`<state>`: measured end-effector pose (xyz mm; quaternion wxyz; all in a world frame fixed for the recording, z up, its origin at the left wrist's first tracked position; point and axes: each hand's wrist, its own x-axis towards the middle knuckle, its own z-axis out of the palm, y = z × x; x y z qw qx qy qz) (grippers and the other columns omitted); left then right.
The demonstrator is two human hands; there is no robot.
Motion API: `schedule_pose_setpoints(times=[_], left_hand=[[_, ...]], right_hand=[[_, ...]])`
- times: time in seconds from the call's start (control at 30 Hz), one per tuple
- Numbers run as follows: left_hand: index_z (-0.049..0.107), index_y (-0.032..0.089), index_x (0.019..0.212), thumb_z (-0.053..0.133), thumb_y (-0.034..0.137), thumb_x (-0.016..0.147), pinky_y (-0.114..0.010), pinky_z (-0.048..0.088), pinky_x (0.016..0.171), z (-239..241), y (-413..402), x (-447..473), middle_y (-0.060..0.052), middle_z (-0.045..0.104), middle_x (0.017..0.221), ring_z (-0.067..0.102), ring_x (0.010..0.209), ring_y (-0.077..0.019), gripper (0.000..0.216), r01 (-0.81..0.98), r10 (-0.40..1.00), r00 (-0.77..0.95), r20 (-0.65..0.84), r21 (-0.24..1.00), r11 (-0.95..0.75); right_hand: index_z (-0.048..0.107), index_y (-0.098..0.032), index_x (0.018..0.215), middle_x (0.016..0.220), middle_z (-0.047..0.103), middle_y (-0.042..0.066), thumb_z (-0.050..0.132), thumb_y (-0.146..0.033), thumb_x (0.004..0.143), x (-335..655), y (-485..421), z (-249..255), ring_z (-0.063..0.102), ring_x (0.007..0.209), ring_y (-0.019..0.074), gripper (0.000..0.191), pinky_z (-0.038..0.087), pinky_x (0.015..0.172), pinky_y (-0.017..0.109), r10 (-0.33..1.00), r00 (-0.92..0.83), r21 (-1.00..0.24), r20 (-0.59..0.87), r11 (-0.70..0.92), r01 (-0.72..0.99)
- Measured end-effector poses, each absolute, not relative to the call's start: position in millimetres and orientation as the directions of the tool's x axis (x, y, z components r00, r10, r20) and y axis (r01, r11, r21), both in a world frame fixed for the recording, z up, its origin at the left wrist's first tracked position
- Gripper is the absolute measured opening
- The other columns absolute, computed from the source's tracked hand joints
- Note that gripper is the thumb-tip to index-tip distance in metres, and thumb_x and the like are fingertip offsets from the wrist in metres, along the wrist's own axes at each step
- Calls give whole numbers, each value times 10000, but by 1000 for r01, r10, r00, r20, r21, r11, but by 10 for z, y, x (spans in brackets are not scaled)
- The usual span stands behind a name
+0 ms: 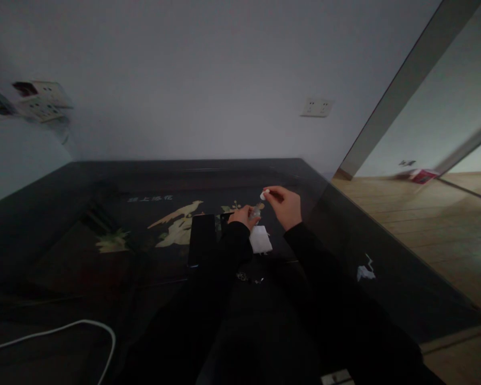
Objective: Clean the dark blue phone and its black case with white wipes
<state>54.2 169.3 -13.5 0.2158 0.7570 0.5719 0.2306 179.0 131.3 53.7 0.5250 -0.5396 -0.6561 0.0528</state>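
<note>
My left hand [242, 215] is closed around a small clear container [255, 213], which looks like a little glass or plastic jar. Just above and to its right, my right hand [285, 205] pinches a small white round piece [265, 194] between thumb and fingertips. From here I cannot tell whether that piece is a cap or a pad. Below the container lies a white folded tissue or paper [260, 239] on the dark tabletop [324, 278]. A black phone-like slab [202, 239] rests to the left of my left hand, partly covered by the sleeve.
A chain-like trinket [246, 277] lies nearer to me. On the right side sits a crumpled white scrap [365, 272]. A white cable [84, 322] curves across the front left. The table's back edge meets a wall with a socket [317, 107].
</note>
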Motion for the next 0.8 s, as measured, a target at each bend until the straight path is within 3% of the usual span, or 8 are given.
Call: schedule_pose_setpoints(times=[0.13,0.33,0.5,0.67,0.8], left_hand=[[567,236,966,632,364,707,-247,437,797,-122,1695,544,-3,675,970,618,913,-156,296,773,969,234,81,589,-236],[564,242,974,637,382,705,-263,445,803,-77,1684,540,-21,668,983,614,930,-170,312,783,974,222,46,587,-206],[565,242,995,641,382,702,-266,448,800,-59,1678,549,-27,668,982,615,927,-175,333,789,977,212,27,585,-187],[553,244,1037,626,384,714,-273,446,805,-67,1673,552,-30,660,1009,611,942,-177,359,789,976,213,36,584,-193],[555,237,1024,621,386,719,-270,444,808,-77,1670,550,-34,660,1000,610,943,-176,346,787,976,213,43,584,-198]], right_hand=[[671,-164,883,797,703,43,540,-242,786,1761,1385,380,655,710,155,181,501,673,255,831,67,-605,552,344,719],[650,-228,1004,885,702,21,541,-176,785,1749,1440,304,643,815,157,251,464,759,268,921,-64,-468,385,254,846],[670,-217,820,814,688,69,567,-282,793,1695,1481,412,631,812,206,125,435,724,296,953,-37,-324,301,139,936],[652,-193,733,754,664,121,514,-512,800,1681,1467,384,627,783,244,354,422,679,323,959,38,-245,282,33,969],[631,-232,936,828,672,69,510,-498,809,1735,1395,388,622,790,209,319,420,652,286,957,23,-251,289,52,967]])
